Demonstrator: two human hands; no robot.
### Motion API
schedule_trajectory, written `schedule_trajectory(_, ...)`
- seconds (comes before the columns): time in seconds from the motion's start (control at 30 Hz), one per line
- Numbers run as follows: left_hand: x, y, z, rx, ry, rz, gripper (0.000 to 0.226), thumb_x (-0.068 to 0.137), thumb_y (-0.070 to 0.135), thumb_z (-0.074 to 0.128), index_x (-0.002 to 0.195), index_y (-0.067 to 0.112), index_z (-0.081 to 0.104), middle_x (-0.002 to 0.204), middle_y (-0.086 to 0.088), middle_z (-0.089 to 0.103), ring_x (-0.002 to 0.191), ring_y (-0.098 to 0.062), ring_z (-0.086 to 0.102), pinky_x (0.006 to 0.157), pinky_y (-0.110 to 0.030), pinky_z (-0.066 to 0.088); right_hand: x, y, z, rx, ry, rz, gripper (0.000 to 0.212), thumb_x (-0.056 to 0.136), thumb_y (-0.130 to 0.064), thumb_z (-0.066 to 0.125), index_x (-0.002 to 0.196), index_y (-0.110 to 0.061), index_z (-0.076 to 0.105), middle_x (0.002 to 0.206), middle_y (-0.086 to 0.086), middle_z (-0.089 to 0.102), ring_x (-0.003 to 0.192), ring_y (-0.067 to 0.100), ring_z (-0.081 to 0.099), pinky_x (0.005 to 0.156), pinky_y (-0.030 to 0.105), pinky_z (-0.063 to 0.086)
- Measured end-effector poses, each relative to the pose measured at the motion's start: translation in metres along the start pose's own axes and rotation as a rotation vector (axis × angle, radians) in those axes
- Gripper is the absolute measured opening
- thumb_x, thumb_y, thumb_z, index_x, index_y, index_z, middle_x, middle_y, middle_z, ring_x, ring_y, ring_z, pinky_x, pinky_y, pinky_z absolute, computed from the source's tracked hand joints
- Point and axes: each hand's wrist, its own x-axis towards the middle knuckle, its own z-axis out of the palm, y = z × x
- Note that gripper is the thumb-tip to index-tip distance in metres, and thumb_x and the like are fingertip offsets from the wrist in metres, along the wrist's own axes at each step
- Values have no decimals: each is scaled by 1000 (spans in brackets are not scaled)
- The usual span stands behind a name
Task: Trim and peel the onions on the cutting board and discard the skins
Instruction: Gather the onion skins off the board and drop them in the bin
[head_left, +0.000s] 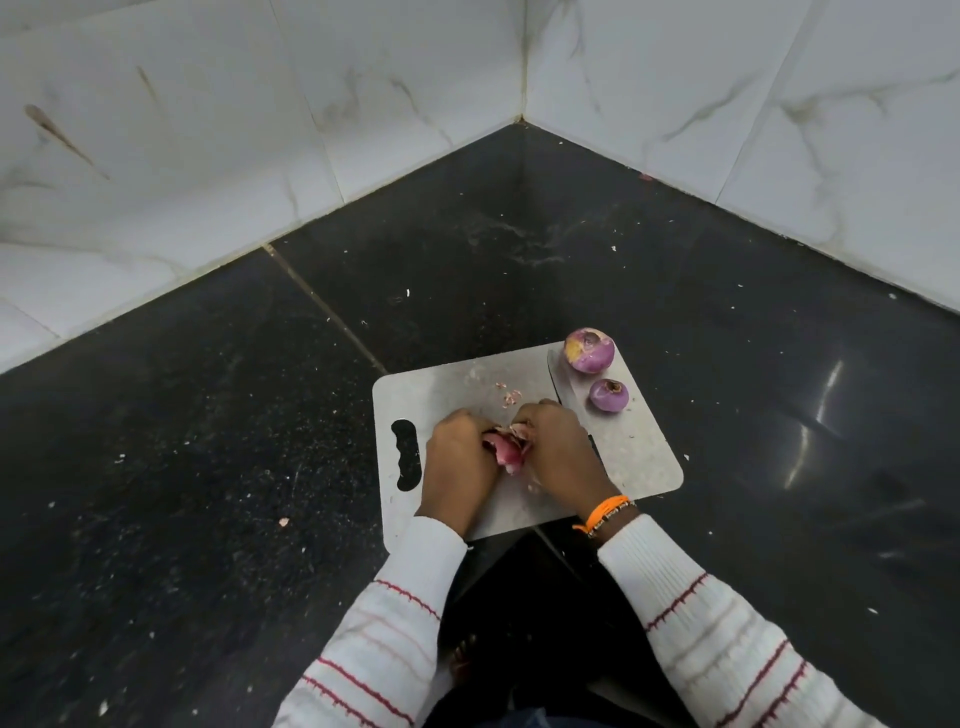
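Two smooth purple onions (597, 369) on steel cutting board (457, 384).

We have one view only, worn on the head, looking forward and steeply down at close range over both hands (511, 454), toward a white marble-tiled wall corner (522, 62) beyond them.
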Motion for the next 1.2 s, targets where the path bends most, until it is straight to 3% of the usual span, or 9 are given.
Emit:
schedule_trajectory(0.07,-1,5,-5,-28,13,17,20,79,6,61,87,16,77,84,-9,65,78,-24,59,65,-23,39,1,2,-5,-7,8,-21,16,77,-9,69,93,-5,68,88,8,59,75,11,43,58,5,34)
schedule_trajectory(0.17,-7,13,-10,12,32,25,23,82,8,61,98,18,76,89,-9,64,82,-24,58,63,-18,31,-2,3,-11,8,23,-48,15,80,-11,67,95,-7,68,92,7,63,77,9,44,61,-2,33)
schedule_trajectory(0.3,-24,20,-12,44,63,-23,27,83,8,59,102,20,74,92,-9,62,85,-25,59,61,-15,27,-10,5,-11,-4,11,-105,7,80,-11,67,87,-8,68,87,8,65,74,12,49,55,7,32)
schedule_trajectory(0.43,-43,21,-16,50,78,-59,32,84,0,53,105,13,73,95,-13,63,87,-27,58,61,-16,26,-23,0,-9,-4,-30,-164,8,76,-9,70,84,-5,69,85,11,66,72,14,50,59,16,26)
schedule_trajectory(0.6,-74,7,-25,16,131,-120,30,83,-4,55,100,12,74,96,-13,67,86,-28,62,67,-20,36,-47,-16,1,35,-130,-180,20,63,-3,80,79,-6,68,77,6,62,69,14,50,51,13,28)
schedule_trajectory(0.8,-121,-20,-37,22,193,-167,32,80,-3,58,101,13,74,94,-15,67,84,-29,62,67,-21,36,-84,-45,14,83,-230,-216,33,52,0,81,82,-3,68,77,4,58,72,16,51,59,26,33)
schedule_trajectory(1.0,-207,-62,-56,-19,250,-229,31,82,2,59,103,19,74,86,-3,58,76,-12,48,64,-15,28,-149,-75,58,104,-323,-271,20,63,-4,76,81,-9,68,77,1,63,74,15,59,64,25,44)
schedule_trajectory(1.2,-308,-114,-64,-81,281,-409,38,80,1,51,105,18,73,96,-11,63,88,-28,59,69,-23,36,-230,-110,113,80,-483,-295,17,69,-5,73,83,-13,67,78,-1,64,77,13,62,63,19,47)
